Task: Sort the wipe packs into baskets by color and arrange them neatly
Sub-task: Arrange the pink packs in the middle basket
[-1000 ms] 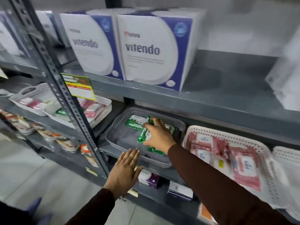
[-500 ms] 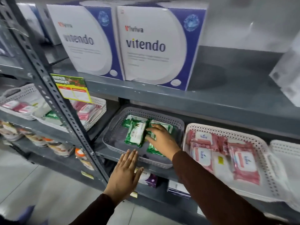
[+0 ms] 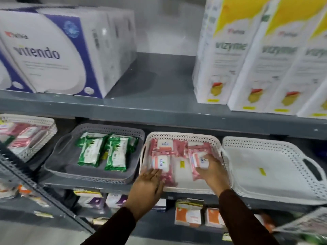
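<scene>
Now both hands are in the cream perforated plastic basket (image 3: 183, 137) in the middle of the shelf, where the pink wipe packs lie. The left hand (image 3: 147, 184) is open and flat, fingertips resting on the near-left pink pack with the white label (image 3: 161, 160). The right hand (image 3: 213, 171) is laid over the pink pack on the right side (image 3: 200, 152); its fingers curl round the near edge, but whether they grip or merely press I cannot tell.

To do this step well, I judge the packs should be squared up: slide each one flat, labels up, edges parallel to the basket wall, closing the bare gap in the middle without stacking them askew.

Left of it, the grey perforated basket (image 3: 88, 174) holds two green wipe packs (image 3: 101, 151) side by side, already tidy. Right of it, a white perforated basket (image 3: 276, 167) holds no packs that I can see.

How many pink packs lie underneath is hidden. A further basket at far left (image 3: 38, 121), with pink packs, is cut off and blurred. Print on the labels is mostly unreadable.
</scene>
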`<move>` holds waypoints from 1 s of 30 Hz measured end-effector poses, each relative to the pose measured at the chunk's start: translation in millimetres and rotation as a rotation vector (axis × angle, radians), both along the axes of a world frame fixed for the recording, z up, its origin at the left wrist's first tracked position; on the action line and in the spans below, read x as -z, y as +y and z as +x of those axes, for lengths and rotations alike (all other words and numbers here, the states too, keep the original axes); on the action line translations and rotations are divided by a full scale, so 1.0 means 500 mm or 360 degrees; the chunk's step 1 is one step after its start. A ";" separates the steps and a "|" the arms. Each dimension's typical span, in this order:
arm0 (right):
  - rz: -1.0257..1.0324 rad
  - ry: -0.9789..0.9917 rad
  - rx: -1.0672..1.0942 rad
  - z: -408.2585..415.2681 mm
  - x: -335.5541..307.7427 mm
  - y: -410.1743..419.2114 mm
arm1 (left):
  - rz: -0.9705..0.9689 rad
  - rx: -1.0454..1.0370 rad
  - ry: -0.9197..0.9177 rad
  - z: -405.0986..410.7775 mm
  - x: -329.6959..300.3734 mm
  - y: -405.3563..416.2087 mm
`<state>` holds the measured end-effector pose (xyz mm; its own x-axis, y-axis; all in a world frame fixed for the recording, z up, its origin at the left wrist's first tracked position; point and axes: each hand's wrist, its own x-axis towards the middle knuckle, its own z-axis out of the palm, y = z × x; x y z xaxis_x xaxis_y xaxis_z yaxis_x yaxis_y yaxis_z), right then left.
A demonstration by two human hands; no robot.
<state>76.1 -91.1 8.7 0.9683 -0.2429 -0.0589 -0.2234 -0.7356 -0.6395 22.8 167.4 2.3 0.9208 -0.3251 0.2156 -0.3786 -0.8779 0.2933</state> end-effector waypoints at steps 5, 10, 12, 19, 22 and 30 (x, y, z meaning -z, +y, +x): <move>0.0093 0.0006 0.0006 0.016 0.008 -0.018 | -0.0474 -0.0464 0.0428 0.065 -0.034 -0.063; -0.0176 -0.0023 0.0024 0.037 0.006 -0.022 | -0.0793 -0.0728 0.0770 0.108 -0.033 -0.103; -0.0225 0.0047 -0.0021 0.045 0.002 -0.026 | -0.0801 -0.0736 0.0853 0.111 -0.026 -0.112; -0.0450 0.0242 -0.0390 0.051 -0.018 -0.050 | -0.0098 -0.0369 0.0310 0.110 -0.003 -0.106; -0.0355 0.0362 -0.0647 0.048 -0.023 -0.052 | -0.0193 -0.0188 0.0294 0.107 0.002 -0.125; -0.0143 0.0141 -0.0434 -0.002 0.007 -0.041 | -0.0582 0.0036 0.0963 0.089 -0.024 -0.216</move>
<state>75.3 -111.4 5.3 0.9905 0.0175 -0.1361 -0.0618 -0.8289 -0.5560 67.6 59.3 14.2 0.9074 -0.3497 -0.2330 -0.0728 -0.6769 0.7325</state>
